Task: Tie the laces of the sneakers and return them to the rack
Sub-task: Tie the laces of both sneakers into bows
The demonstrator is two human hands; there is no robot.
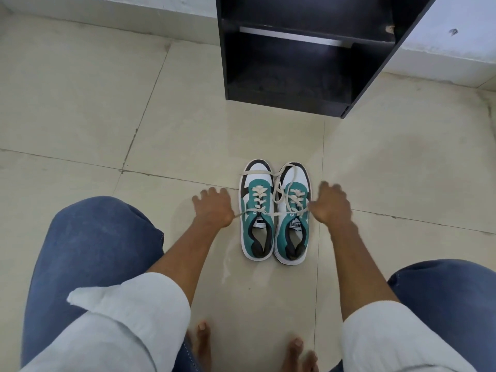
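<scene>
A: Sneakers, position?

B: Left sneaker (257,210) and right sneaker (293,213) side by side on the tiled floor (80,116), touching or nearly so, toes toward the black rack (295,63), heels toward the person. Both teal, white and dark grey. Clear gap of floor between toes and rack.

A: Laces?

B: Untied. Loose cream laces (279,178) trail forward over both toe caps and cross between the shoes.

A: Hands?

B: Left hand (214,208) just beside the outer edge of the left sneaker, fingers spread, palm down. A lace end runs from the top eyelets to the heel of that hand; whether it is pinched I cannot tell. Right hand (331,205) just beside the outer edge of the right sneaker, fingers also loosely spread, slightly blurred. Its thumb side meets the lace at the top eyelets; grip not discernible.

A: Surroundings?

B: Rack shelves hold nothing visible. Person crouched: blue-trousered knees at either side, white sleeves rolled up, bare toes at the bottom edge.
</scene>
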